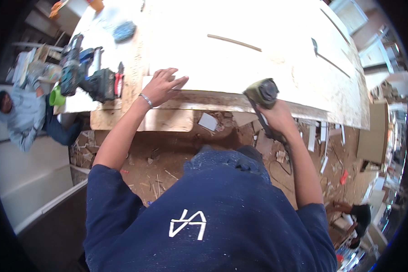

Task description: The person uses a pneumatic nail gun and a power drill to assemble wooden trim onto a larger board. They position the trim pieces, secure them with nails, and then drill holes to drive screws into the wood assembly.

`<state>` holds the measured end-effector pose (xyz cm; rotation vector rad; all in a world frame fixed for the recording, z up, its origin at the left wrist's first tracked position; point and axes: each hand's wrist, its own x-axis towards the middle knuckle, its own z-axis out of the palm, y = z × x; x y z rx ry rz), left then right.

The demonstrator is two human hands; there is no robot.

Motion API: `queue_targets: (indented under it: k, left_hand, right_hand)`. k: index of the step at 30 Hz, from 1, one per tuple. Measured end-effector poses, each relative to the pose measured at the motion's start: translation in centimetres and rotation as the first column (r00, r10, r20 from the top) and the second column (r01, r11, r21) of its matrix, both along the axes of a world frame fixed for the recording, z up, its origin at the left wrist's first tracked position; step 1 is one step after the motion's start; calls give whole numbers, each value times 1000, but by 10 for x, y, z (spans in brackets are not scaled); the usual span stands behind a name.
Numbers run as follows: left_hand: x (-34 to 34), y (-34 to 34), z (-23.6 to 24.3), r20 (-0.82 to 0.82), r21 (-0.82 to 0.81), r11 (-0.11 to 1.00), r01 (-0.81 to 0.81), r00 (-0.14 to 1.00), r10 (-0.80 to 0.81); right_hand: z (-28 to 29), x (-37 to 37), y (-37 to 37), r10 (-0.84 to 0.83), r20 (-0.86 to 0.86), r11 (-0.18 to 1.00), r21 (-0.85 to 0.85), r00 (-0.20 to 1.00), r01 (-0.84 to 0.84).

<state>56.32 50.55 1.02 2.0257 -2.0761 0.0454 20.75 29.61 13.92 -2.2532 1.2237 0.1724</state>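
My left hand (pixel 164 87) lies on the near edge of a large pale board (pixel 222 68), fingers spread and thumb stretched out, holding nothing. A metal bracelet circles that wrist. To the right, my right hand (pixel 276 114) is closed round an olive-green and black power tool (pixel 262 93) that looks like a palm sander. It sits at the board's near edge, and its dark cord (pixel 269 131) trails back along my forearm. Glare washes out much of the board, and the tool's underside is hidden.
A cordless drill (pixel 70 68), red-handled pliers (pixel 119 80) and a blue bundle (pixel 123 31) lie at the left. A thin wooden strip (pixel 234 42) and a dark bar (pixel 331 62) rest farther out. Offcuts (pixel 208 121) litter the floor. One person (pixel 25 113) sits left; another (pixel 360 220) is lower right.
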Motion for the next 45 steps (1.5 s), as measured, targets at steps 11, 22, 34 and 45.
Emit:
queue_targets:
  k: [11,22,34,45]
  left_hand:
    - [7,51,-33,-51,-277,920,-277,960,274]
    - [-15,77,-29,-651,99,596,-797,401,644]
    - [23,97,-46,-808,42,777,-628,436,397]
    - [27,98,-54,-667,-177,793,-583,664,339]
  right_hand:
    - [-22,-16,-19,32,-29,999,-7,999,-32]
    - [-23,-4,-20,-77,135,990,129,988,59]
    - [-28,-12,-21,-76,117,994,85,990,66]
    - [-31,-8,-22,116,61,991,-68,991,-112]
